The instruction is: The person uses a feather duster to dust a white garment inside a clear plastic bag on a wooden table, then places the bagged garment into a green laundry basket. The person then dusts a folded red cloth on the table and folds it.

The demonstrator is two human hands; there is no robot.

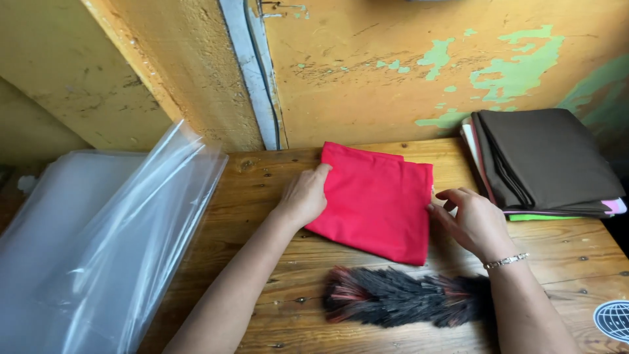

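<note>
Left of the left hand point(303, 196) lies a stack of clear plastic bags point(111, 242); that hand rests flat, fingers relaxed, on the left edge of the folded red cloth point(380, 200), which lies on the wooden table point(262, 183) between both hands. The right hand point(473, 221), wearing a bracelet point(505, 261), curls its fingers at the cloth's right edge, though a true pinch cannot be confirmed; a feather duster point(400, 297) lies nearer the body, folded cloths point(544, 160) beyond the right hand. Squaring is judged best done by pressing the left side down while aligning the right edges.
</note>
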